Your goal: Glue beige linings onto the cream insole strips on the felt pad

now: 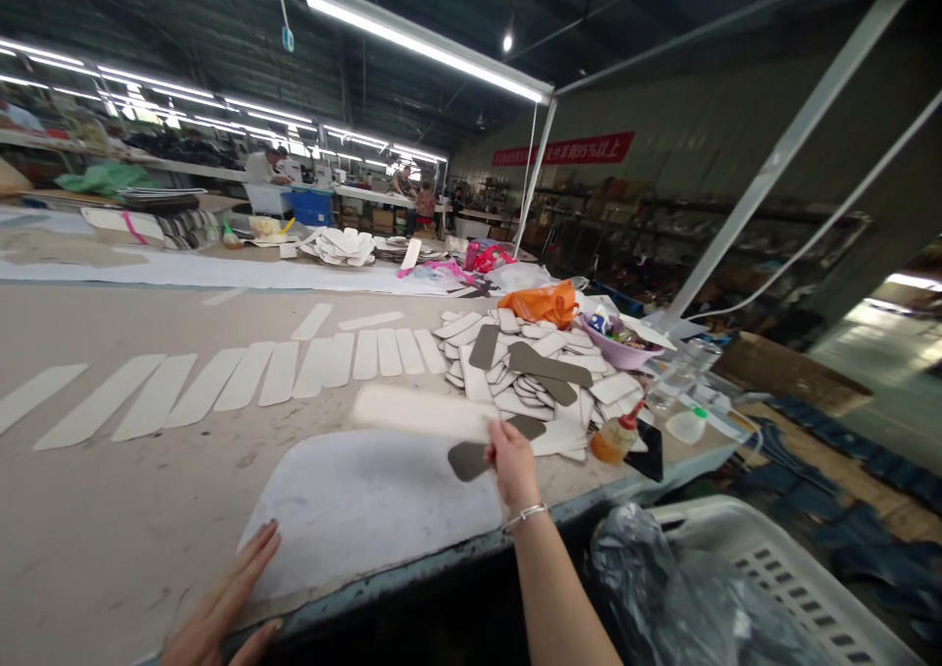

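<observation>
My right hand (pixel 513 465), with a bracelet at the wrist, is closed on the right end of a long white strip (pixel 419 411), slightly blurred, held over the table. Just by its fingers is a dark grey piece (pixel 469 460). My left hand (pixel 232 588) has its fingers stretched out at the table's front edge, beside a large white sheet (pixel 368 509), and holds nothing. A row of white pieces (pixel 242 377) lies across the table beyond. To the right spreads a pile of white pieces (pixel 475 374) with grey ones (pixel 550 367) on top.
Right of the pile stand a glue bottle (pixel 615 438), a purple bowl (pixel 622 350), an orange bag (pixel 541 303) and a clear bottle (pixel 687 425). A white basket (pixel 772 558) with plastic film sits below the right edge. A metal post (pixel 780 166) rises behind. People work farther back.
</observation>
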Demonstrator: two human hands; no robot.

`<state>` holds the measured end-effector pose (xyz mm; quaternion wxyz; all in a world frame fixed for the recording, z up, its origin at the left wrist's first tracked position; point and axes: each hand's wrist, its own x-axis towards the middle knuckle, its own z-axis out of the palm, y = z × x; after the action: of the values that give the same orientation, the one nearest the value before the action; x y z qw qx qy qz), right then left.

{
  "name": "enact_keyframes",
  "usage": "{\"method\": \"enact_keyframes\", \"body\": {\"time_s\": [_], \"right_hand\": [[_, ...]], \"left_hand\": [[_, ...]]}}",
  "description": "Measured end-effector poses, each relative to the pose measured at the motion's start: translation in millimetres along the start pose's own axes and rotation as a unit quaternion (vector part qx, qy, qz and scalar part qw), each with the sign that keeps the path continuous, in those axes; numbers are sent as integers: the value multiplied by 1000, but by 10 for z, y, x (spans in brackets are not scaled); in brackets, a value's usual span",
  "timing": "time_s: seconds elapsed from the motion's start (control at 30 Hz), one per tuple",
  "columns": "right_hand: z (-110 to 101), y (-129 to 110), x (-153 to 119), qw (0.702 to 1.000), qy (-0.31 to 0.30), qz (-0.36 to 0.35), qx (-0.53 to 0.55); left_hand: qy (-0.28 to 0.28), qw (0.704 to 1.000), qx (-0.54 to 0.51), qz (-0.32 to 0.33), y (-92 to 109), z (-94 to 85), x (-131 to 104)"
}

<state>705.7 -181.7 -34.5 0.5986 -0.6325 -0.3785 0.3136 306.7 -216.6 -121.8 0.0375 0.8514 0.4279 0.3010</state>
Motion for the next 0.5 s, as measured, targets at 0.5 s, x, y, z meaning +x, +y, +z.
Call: {"method": "enact_keyframes", "body": {"time_s": [0.5], "right_hand": [[363, 403, -222, 794, -109, -126, -585]], "left_hand": [[18, 999, 12, 31, 37, 5, 74]]}}
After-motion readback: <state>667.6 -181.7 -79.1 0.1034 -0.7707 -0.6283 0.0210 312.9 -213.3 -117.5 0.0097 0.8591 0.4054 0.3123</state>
